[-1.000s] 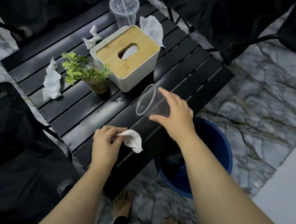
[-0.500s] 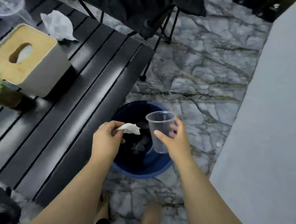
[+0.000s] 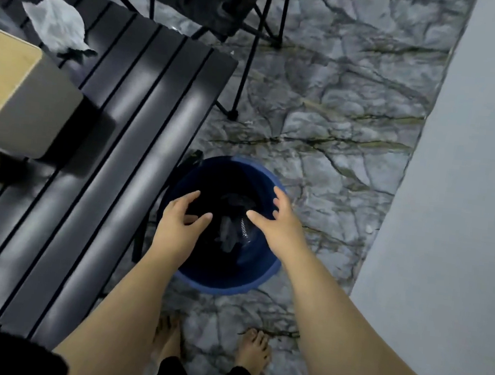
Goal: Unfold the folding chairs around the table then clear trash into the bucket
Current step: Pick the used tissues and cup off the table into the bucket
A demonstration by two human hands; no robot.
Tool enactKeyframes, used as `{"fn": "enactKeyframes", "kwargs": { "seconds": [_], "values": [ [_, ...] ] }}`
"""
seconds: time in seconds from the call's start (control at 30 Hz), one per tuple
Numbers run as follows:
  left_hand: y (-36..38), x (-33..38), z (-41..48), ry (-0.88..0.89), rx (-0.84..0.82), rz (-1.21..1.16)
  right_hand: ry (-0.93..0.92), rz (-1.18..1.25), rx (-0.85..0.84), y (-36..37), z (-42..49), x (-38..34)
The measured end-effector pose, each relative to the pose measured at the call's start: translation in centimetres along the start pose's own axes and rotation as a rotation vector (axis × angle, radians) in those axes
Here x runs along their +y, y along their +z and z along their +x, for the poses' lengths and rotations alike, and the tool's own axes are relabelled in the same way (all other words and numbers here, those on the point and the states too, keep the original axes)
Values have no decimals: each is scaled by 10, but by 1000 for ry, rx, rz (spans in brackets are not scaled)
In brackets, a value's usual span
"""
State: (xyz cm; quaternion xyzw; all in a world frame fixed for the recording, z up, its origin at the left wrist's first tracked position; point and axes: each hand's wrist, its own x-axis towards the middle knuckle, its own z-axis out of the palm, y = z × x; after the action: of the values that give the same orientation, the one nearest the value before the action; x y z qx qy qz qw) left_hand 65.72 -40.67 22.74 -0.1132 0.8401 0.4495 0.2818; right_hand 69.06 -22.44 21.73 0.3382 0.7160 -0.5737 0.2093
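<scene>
Bucket (image 3: 223, 288) sits on the floor, tight against the table (image 3: 156, 110) corner, just ahead of my feet. Left hand (image 3: 178, 226) and right hand (image 3: 279, 224) hang over it, fingers spread, holding nothing. Risk: reaching for the tissue (image 3: 58, 25) beside the box (image 3: 20, 102), I clip the rim and tip it. Inside is dark, cup (image 3: 245, 228) barely readable. Table's left part is cut off, so remaining trash unknown.

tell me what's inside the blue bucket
In the blue bucket lie a clear cup and a crumpled tissue. The left hand and right hand, both open above it, cover part of the inside; the rest is too dark.
</scene>
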Motion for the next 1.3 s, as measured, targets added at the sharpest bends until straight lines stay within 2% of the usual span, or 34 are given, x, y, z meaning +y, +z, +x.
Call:
{"fn": "enactKeyframes", "kwargs": {
  "seconds": [0.17, 0.33, 0.63, 0.83, 1.07, 1.17, 1.3],
  "values": [
    [-44, 18, -35, -21, 71, -207, -123, -98, -34, 1, -37, -53],
    [-117, 33, -82, -6, 248, -360, -220, -213, -181, 33, -79, -123],
    [-252, -6, -99, -41, 592, -522, -407, -363, -416, 160, -101, -219],
    [-329, -48, -67, -57, 751, -568, -546, -351, -467, 239, -81, -279],
    [-421, -69, 8, 48, 747, -414, -725, -404, -418, 320, -28, -372],
    [-441, -92, 42, 14, 653, -264, -817, -582, -433, 359, 6, -398],
    [-446, -136, 74, -67, 503, 70, -878, -963, -468, 414, 56, -408]
  ]
}}
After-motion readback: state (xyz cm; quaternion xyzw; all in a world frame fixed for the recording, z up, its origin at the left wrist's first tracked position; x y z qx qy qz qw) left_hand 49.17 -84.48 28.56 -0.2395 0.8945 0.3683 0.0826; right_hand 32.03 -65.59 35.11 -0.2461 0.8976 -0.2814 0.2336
